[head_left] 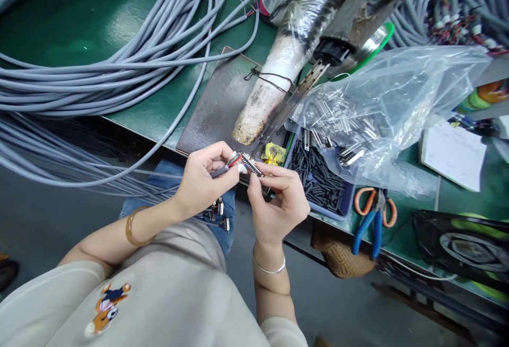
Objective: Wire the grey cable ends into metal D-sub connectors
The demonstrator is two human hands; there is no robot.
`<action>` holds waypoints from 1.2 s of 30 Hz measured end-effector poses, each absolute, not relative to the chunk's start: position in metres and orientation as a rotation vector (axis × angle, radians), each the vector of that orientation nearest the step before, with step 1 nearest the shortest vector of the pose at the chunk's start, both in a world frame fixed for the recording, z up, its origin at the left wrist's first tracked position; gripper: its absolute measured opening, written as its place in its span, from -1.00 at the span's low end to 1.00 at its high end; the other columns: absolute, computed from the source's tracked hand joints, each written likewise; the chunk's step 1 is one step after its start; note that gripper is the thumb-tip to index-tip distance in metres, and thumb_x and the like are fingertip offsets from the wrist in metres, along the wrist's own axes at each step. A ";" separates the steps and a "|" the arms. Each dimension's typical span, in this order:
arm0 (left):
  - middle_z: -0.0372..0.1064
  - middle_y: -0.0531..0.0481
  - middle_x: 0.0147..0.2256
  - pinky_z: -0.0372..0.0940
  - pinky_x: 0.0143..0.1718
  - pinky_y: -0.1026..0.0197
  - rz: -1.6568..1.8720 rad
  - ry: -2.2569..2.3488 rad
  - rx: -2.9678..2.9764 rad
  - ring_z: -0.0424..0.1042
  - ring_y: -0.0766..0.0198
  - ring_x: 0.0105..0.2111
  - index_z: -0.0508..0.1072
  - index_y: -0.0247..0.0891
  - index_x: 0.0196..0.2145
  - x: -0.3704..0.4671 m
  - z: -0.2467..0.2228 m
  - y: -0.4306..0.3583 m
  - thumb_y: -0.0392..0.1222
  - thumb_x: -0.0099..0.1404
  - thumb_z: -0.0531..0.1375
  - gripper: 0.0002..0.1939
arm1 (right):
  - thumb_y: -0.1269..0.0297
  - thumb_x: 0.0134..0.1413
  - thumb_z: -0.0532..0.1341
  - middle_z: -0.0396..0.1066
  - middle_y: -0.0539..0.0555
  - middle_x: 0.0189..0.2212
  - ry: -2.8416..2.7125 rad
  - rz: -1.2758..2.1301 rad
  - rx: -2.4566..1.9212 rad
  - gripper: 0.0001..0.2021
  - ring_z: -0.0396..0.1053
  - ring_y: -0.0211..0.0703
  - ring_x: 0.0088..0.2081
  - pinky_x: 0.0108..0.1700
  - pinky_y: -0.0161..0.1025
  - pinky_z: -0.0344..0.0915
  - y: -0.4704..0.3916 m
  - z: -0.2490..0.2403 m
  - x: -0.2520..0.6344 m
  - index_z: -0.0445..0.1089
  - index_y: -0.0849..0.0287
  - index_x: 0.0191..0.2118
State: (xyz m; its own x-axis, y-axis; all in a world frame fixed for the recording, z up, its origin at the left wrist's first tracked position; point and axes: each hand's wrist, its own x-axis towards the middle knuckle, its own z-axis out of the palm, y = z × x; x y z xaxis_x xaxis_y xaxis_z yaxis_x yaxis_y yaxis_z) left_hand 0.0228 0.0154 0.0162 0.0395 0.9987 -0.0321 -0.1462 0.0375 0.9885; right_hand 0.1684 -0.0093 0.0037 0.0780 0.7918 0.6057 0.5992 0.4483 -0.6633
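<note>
My left hand [204, 177] pinches the end of a grey cable [221, 170], where red and other thin wires come out of the jacket. White covers wrap the tips of its thumb and index finger. Facing it, my right hand [280, 193] grips a multi-pin metal connector [250, 165] between thumb and fingers. The wire ends meet the connector's pin row; whether each is joined is too small to tell. Just beyond my hands are a soldering iron's slotted metal shaft [304, 90] and a yellow sponge-like piece [274, 154]. Several wired connectors [220, 209] lie over my lap.
Coiled grey cables [131, 66] spread over the left of the green bench. A blue bin [345, 206] of short black tubes [318, 177] stands right, under a clear bag [397, 114] of connectors. Pliers [376, 220] overhang the edge near a black fan [465, 246]. A wrapped duct [266, 87] hangs above.
</note>
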 end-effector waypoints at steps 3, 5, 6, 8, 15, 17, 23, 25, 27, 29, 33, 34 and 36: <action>0.28 0.10 -0.55 0.15 -0.55 0.40 1.251 1.117 1.101 0.24 0.45 -0.55 0.34 -0.26 -0.49 0.025 0.016 0.016 -0.29 0.16 0.27 -0.84 | 0.48 0.10 0.38 0.61 0.01 -0.22 -1.683 0.083 -1.221 -0.82 0.56 -0.21 -0.21 -0.18 -0.22 0.53 -0.007 0.003 0.169 0.40 0.09 -0.30; 0.29 0.10 -0.54 0.15 -0.56 0.40 1.254 1.133 1.119 0.26 0.45 -0.54 0.33 -0.26 -0.49 0.026 0.016 0.017 -0.29 0.16 0.27 -0.84 | 0.48 0.10 0.39 0.61 0.01 -0.21 -1.706 0.049 -1.227 -0.81 0.56 -0.21 -0.21 -0.20 -0.24 0.52 -0.005 0.003 0.169 0.40 0.08 -0.30; 0.30 0.09 -0.54 0.15 -0.56 0.40 1.254 1.139 1.128 0.27 0.45 -0.54 0.34 -0.26 -0.49 0.027 0.016 0.018 -0.29 0.17 0.27 -0.85 | 0.48 0.10 0.39 0.60 0.00 -0.22 -1.711 0.044 -1.231 -0.81 0.56 -0.22 -0.21 -0.20 -0.24 0.52 -0.004 0.002 0.169 0.41 0.08 -0.30; 0.31 0.09 -0.54 0.15 -0.56 0.40 1.257 1.146 1.142 0.27 0.45 -0.54 0.36 -0.26 -0.48 0.027 0.015 0.019 -0.30 0.17 0.26 -0.86 | 0.48 0.10 0.40 0.59 -0.01 -0.23 -1.716 0.046 -1.233 -0.81 0.56 -0.23 -0.21 -0.19 -0.25 0.52 -0.002 0.002 0.169 0.42 0.08 -0.30; 0.29 0.11 -0.55 0.15 -0.57 0.40 1.306 1.161 1.176 0.24 0.46 -0.56 0.38 -0.27 -0.48 0.028 0.018 0.023 -0.29 0.20 0.27 -0.86 | 0.48 0.11 0.40 0.58 0.00 -0.23 -1.702 0.077 -1.231 -0.83 0.56 -0.22 -0.19 -0.15 -0.23 0.53 0.005 0.006 0.167 0.44 0.09 -0.31; 0.29 0.11 -0.55 0.15 -0.57 0.40 1.320 1.169 1.193 0.24 0.46 -0.56 0.38 -0.27 -0.48 0.028 0.020 0.023 -0.30 0.20 0.27 -0.86 | 0.48 0.10 0.40 0.58 -0.01 -0.23 -1.697 0.064 -1.232 -0.83 0.56 -0.22 -0.19 -0.14 -0.23 0.53 0.005 0.007 0.167 0.45 0.08 -0.30; 0.29 0.11 -0.56 0.13 -0.58 0.40 1.252 1.177 1.210 0.22 0.47 -0.58 0.39 -0.27 -0.48 0.024 0.017 0.021 -0.31 0.18 0.27 -0.88 | 0.48 0.10 0.40 0.59 0.02 -0.18 -1.744 0.016 -1.207 -0.83 0.56 -0.26 -0.20 -0.19 -0.31 0.52 0.000 0.002 0.169 0.43 0.10 -0.29; 0.29 0.11 -0.56 0.13 -0.58 0.40 1.232 1.182 1.193 0.23 0.47 -0.57 0.39 -0.28 -0.48 0.024 0.015 0.021 -0.30 0.16 0.27 -0.89 | 0.49 0.11 0.39 0.59 0.03 -0.18 -1.762 0.018 -1.199 -0.83 0.56 -0.26 -0.20 -0.18 -0.32 0.52 0.000 0.000 0.169 0.42 0.11 -0.29; 0.29 0.11 -0.56 0.14 -0.58 0.41 1.226 1.183 1.180 0.24 0.46 -0.57 0.40 -0.28 -0.48 0.024 0.015 0.021 -0.29 0.16 0.27 -0.89 | 0.49 0.12 0.38 0.59 0.03 -0.20 -1.758 0.021 -1.197 -0.83 0.56 -0.26 -0.19 -0.16 -0.31 0.52 0.001 0.000 0.169 0.42 0.11 -0.29; 0.29 0.11 -0.56 0.14 -0.58 0.41 1.235 1.185 1.175 0.25 0.46 -0.56 0.39 -0.27 -0.49 0.025 0.016 0.022 -0.29 0.15 0.27 -0.88 | 0.48 0.13 0.38 0.59 0.02 -0.22 -1.747 0.021 -1.205 -0.84 0.56 -0.25 -0.20 -0.14 -0.28 0.52 0.003 0.001 0.168 0.42 0.11 -0.29; 0.30 0.10 -0.55 0.16 -0.57 0.41 1.261 1.180 1.167 0.26 0.45 -0.55 0.40 -0.27 -0.49 0.026 0.020 0.023 -0.28 0.15 0.29 -0.87 | 0.45 0.14 0.38 0.59 0.00 -0.23 -1.736 -0.010 -1.231 -0.85 0.56 -0.24 -0.20 -0.14 -0.24 0.51 0.005 0.005 0.167 0.44 0.07 -0.29; 0.31 0.09 -0.55 0.16 -0.57 0.40 1.262 1.178 1.159 0.27 0.44 -0.55 0.40 -0.27 -0.49 0.026 0.021 0.023 -0.28 0.15 0.29 -0.87 | 0.45 0.14 0.39 0.59 -0.01 -0.23 -1.737 -0.020 -1.231 -0.85 0.57 -0.23 -0.21 -0.14 -0.23 0.51 0.005 0.005 0.167 0.44 0.06 -0.29; 0.32 0.08 -0.54 0.18 -0.56 0.40 1.243 1.163 1.133 0.28 0.43 -0.54 0.41 -0.27 -0.49 0.025 0.022 0.024 -0.28 0.14 0.30 -0.87 | 0.43 0.13 0.39 0.59 -0.01 -0.22 -1.754 -0.052 -1.223 -0.84 0.57 -0.22 -0.22 -0.16 -0.23 0.52 0.004 0.005 0.167 0.44 0.04 -0.28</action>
State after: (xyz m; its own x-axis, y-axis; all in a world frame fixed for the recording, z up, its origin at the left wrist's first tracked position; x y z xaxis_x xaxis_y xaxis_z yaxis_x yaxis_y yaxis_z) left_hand 0.0251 0.0236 0.0219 -0.0094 0.9998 -0.0154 -0.0822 0.0146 0.9965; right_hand 0.1674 0.0036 0.0046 -0.0356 0.7008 0.7125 0.7414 0.4966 -0.4514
